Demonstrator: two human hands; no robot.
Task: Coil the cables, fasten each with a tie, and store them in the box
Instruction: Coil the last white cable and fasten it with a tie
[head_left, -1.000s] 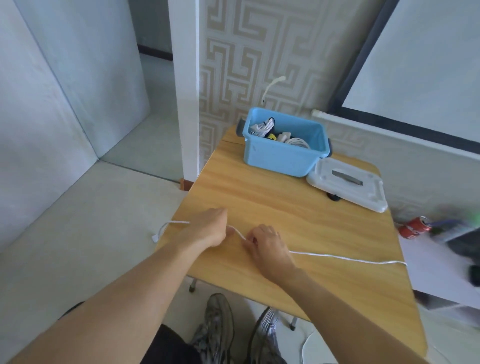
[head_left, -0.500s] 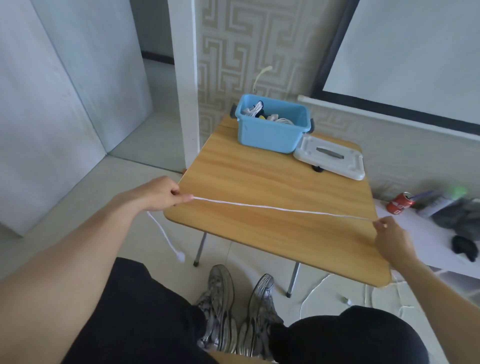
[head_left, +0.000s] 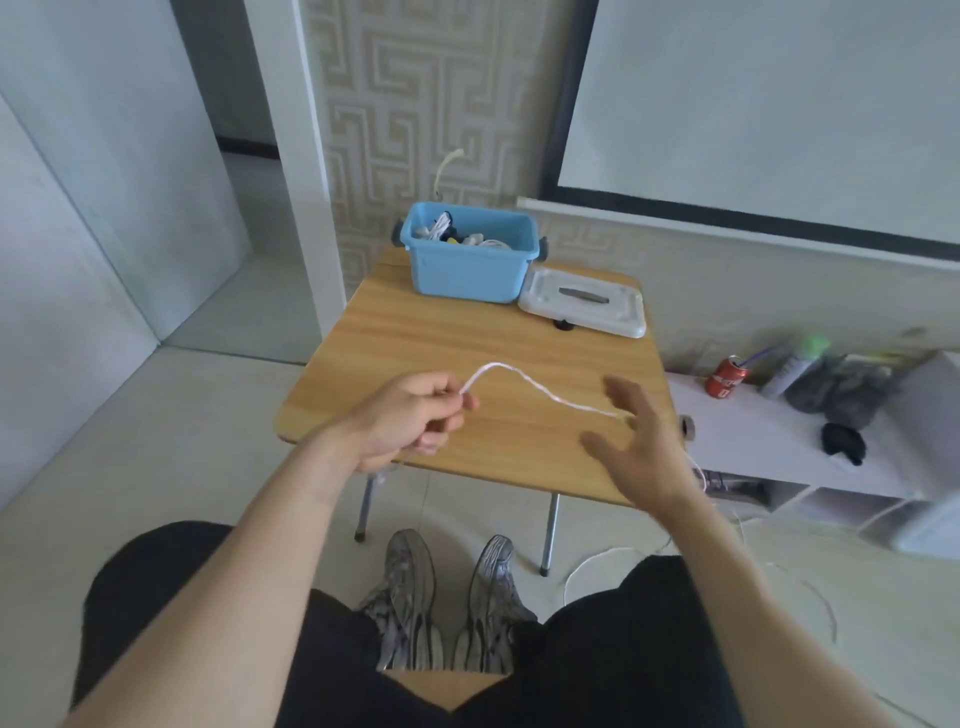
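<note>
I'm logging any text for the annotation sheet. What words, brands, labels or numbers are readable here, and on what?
None can be read.
Red can on the low white shelf: white lettering, too blurred to read.
Bottle with the green cap beside it: label too blurred.
Blue box, its white lid and the white cable: no visible text.
</note>
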